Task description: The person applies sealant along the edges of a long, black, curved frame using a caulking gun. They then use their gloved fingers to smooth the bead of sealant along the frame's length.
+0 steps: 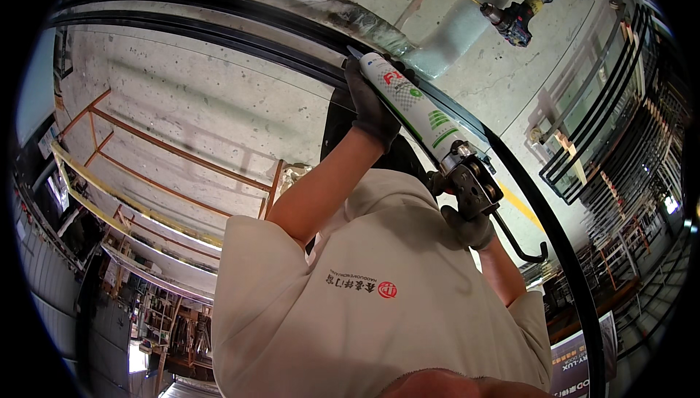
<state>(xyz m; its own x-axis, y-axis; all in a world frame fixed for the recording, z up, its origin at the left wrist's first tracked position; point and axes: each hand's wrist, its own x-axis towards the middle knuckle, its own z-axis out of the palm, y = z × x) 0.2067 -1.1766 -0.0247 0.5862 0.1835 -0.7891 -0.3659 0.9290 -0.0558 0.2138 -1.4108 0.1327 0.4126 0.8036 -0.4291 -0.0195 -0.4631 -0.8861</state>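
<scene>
A caulking gun (472,185) carries a white sealant tube (415,102) with green and red print, slanting across in front of my chest. My left hand (370,105), in a dark glove, wraps round the front of the tube close to its nozzle (354,52). My right hand (469,229), also gloved, is closed on the gun's handle, partly hidden behind the metal body. The hooked end of the gun's rod (536,253) sticks out past it. The nozzle tip is at a long black frame bar (292,64); whether it touches cannot be told.
Another curved-looking black bar (561,241) runs down my right side. A cordless drill (514,20) lies at the far right, beside a clear sheet (456,44). Reddish-brown metal racks (175,137) stand at left. Black frames (601,110) are stacked at right.
</scene>
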